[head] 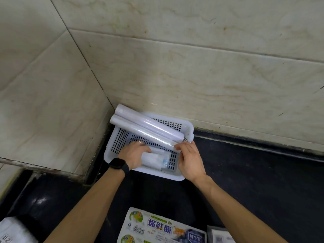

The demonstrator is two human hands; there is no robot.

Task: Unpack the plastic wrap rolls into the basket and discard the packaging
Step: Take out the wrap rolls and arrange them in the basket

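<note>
A white perforated basket (121, 137) stands in the corner on the dark counter. Two long plastic wrap rolls (149, 126) lie diagonally across it, their far ends sticking out over the back left rim. My right hand (190, 160) pinches the near end of the front roll at the basket's right rim. My left hand (134, 155), with a ring and a black watch, reaches into the basket and rests against a shorter roll in clear wrapping (156, 159) lying at the basket's near side. Whether its fingers curl round anything is hidden.
Tiled walls meet right behind the basket. On the dark counter near me lies a printed wrap package (157, 228), a grey label or packet (220, 236) to its right, and crumpled packaging (14, 231) at the bottom left.
</note>
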